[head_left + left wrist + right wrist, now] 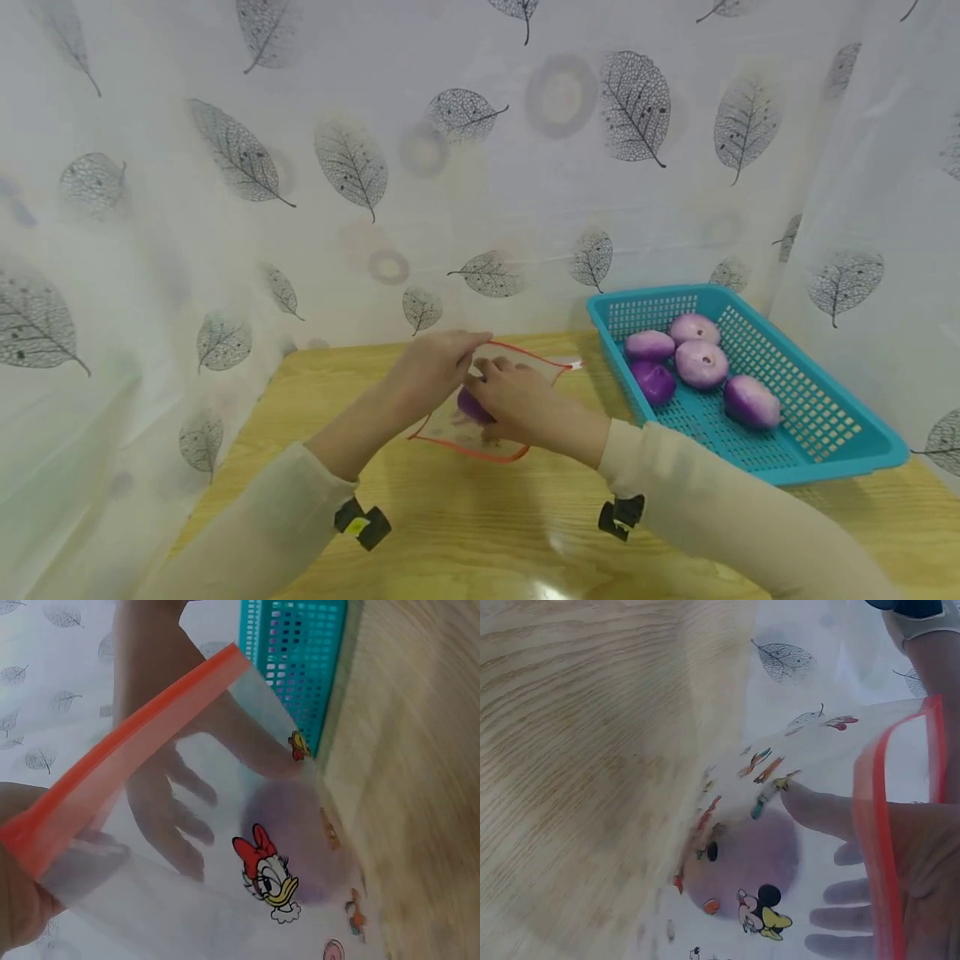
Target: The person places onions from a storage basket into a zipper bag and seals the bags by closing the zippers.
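Note:
A clear zip bag (450, 434) with a red-orange seal strip and printed cartoon figures lies tilted over the table in the head view. My left hand (429, 367) pinches its rim at the upper left. Through the mouth reaches my right hand (528, 406), inside the bag with its fingers extended and spread. A purple onion (769, 851) sits at the bottom of the bag, seen through the film. The right thumb lies close by the onion's top; whether it touches cannot be told. In the left wrist view the seal strip (135, 727) slants across the right hand.
On the right stands a turquoise mesh basket (813, 361) holding several purple onions (701, 364). Its left side is near my right forearm. The wooden table (465, 517) meets a leaf-print curtain (480, 183) at the back and sides.

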Tool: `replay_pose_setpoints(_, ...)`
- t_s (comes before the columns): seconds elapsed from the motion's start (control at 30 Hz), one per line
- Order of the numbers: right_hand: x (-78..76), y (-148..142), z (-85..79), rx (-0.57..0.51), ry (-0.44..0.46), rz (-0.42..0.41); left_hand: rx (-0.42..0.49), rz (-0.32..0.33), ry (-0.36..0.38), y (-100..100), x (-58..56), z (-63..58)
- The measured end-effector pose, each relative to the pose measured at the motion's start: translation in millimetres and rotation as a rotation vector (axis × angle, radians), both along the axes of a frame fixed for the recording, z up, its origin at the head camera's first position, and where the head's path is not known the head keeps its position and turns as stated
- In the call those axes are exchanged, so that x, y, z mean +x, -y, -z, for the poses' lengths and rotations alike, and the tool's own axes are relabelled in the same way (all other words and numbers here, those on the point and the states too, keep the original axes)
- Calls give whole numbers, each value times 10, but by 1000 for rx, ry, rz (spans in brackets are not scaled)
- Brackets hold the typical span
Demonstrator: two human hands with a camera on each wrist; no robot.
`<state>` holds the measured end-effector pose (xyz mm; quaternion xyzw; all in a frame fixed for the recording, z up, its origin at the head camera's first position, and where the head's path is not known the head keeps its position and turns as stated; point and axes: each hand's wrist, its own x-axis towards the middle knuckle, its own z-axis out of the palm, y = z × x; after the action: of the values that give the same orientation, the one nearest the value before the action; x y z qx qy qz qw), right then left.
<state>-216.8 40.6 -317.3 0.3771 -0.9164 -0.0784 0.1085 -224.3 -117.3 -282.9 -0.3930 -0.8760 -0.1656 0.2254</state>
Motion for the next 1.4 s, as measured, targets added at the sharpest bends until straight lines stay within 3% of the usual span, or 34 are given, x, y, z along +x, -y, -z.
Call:
replay_pose_setpoints(0.17, 29, -86, -32, -47, -36, -95, 3, -26, 20, 22, -1, -15)
replay_pose_setpoints(0.33, 87, -179, -111, -146, -117, -238, -2, -56, -19, 60, -33, -51)
replay_pose_setpoints(0.53, 112, -301, -239, -353, -296, -437, 29, -79, -85, 124, -45, -208)
replay_pose_setpoints(0.63, 109, -401, -346, -402, -341, -482, 39, -96, -81, 166, -50, -277)
replay_pose_setpoints(0.97, 90, -786, -602, -371, -351, -421, 37, -97, -89, 222, -60, -342)
replay_pose_setpoints(1.17, 61, -1002, -657, -357, -366, -369, 20, -93, -93, 232, -60, -354)
replay_pose_setpoints(1.4, -10, -1241, -630, -359, -412, -371, 2, -78, -85, 233, -59, -375)
